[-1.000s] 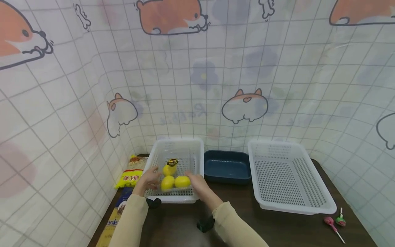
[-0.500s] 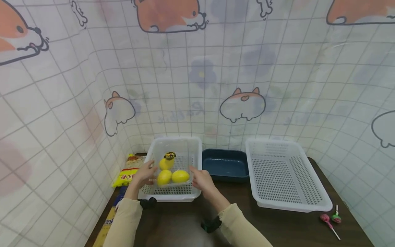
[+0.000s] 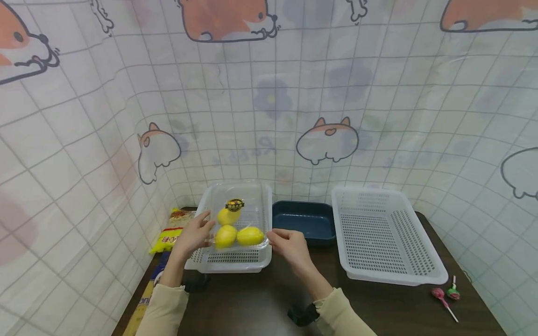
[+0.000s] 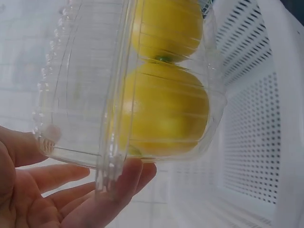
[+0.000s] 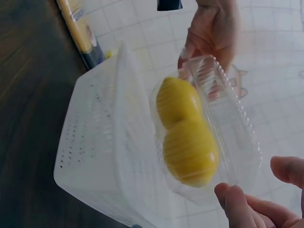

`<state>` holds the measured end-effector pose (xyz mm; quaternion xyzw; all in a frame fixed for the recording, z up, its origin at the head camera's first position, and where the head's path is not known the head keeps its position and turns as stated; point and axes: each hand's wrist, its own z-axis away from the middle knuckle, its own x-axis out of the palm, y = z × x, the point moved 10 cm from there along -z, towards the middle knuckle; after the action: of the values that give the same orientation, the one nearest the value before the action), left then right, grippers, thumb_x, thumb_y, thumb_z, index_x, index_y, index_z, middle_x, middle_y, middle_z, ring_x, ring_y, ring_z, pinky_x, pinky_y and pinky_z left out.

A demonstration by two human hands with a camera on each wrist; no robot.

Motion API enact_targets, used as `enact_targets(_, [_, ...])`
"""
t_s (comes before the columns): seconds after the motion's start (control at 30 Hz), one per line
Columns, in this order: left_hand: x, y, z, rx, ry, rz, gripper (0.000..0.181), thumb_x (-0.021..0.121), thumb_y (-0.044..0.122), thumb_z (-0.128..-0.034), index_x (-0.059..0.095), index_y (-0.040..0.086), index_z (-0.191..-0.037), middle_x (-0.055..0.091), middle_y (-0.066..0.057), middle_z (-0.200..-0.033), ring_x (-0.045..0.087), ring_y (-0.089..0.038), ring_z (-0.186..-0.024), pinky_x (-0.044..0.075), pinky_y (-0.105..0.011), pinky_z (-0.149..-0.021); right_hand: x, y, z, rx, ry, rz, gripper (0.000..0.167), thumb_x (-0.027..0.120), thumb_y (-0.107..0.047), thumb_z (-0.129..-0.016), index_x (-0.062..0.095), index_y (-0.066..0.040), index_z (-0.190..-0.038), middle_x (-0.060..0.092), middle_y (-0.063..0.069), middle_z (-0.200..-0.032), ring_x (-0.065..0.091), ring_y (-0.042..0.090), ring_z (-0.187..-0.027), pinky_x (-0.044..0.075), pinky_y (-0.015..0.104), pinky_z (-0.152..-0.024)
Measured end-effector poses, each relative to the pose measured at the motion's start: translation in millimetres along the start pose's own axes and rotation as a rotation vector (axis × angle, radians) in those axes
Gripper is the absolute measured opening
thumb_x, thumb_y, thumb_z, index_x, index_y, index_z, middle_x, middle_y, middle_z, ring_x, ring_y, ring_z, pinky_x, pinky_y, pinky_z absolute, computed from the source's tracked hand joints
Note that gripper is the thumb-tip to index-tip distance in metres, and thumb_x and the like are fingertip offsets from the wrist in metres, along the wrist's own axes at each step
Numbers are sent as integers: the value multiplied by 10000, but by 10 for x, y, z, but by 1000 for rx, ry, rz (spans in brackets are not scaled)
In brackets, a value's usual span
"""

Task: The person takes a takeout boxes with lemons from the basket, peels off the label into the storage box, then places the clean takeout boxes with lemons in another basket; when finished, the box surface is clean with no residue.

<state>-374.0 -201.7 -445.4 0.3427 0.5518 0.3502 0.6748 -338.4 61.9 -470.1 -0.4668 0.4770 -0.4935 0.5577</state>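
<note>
Box [image 3: 254,210] of clear plastic, holding three yellow lemons [image 3: 225,236], is held tilted over the left basket [image 3: 229,269] by both hands. The left hand [image 3: 194,235] grips its left side, fingers bent beneath the projecting rim and thumb beside the lid. The right hand [image 3: 292,247] has its fingers curled at the near right corner; the right wrist view shows the thumb apart from the fingertips, and how firm the hold is cannot be told. Right of the basket sit a dark blue tray [image 3: 304,221] and the right basket [image 3: 374,242], with two lollipops [image 3: 439,294] near its corner. On the left, the forearm partly hides a blue-and-yellow pack [image 3: 145,298], and a yellow bag [image 3: 168,239] lies just beyond. Both baskets are white, slotted plastic; the box has ribbed sides and a black-and-gold label [image 3: 234,205]. The lemons are smooth and rounded. Beneath is a dark, glossy table [image 3: 235,308]; behind hangs wrinkled, grid-patterned cloth [image 3: 235,93] with cartoon dogs
</note>
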Motion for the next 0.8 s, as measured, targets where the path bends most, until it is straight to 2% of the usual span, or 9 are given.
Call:
enact_targets(0.13, [22,164,131,62,41,-35,603,444,326,-1067,222,133,-1594,435,-301,-1506,650,-288,-1008,614,-344,-745,-137,-56,103,-26,8,7,513,723,-336,-909,648,7,-1283,677,195,-1287,718,243,-1062,594,374,-901])
enact_targets(0.27, [60,245,289,100,71,-53,598,462,362,-1058,260,170,-1586,496,-290,-1464,664,-263,-975,619,-355,-736,-238,-100,214,-51,27,60,484,747,-341,-888,686,-9,-1235,721,175,-1207,734,225,-991,606,381,-868])
enact_targets(0.43, [191,263,428,118,105,-49,604,509,367,-1038,298,186,-1574,566,-276,-1401,697,-245,-947,616,-330,-682,-386,-84,348,-58,77,105,473,805,-339,-828,724,-33,-1180,762,140,-1109,752,188,-920,619,355,-804])
enact_targets(0.6, [388,244,517,132,133,-47,612,564,360,-1012,348,171,-1553,631,-258,-1322,710,-207,-854,609,-305,-621,-542,47,483,-23,123,114,485,837,-344,-789,739,-23,-1139,772,153,-1061,760,192,-891,624,364,-766])
enact_targets(0.67, [458,238,558,140,147,-58,605,584,365,-1000,381,177,-1539,656,-239,-1296,725,-226,-868,616,-337,-664,-582,120,543,4,133,118,523,833,-363,-792,724,-12,-1164,766,163,-1079,759,194,-904,625,369,-761])
enact_targets(0.8, [626,264,638,180,138,-63,598,608,387,-982,431,174,-1512,662,-240,-1292,728,-340,-1026,607,-454,-816,-672,232,690,48,160,124,613,826,-382,-797,673,13,-1240,762,173,-1082,748,182,-919,624,351,-757])
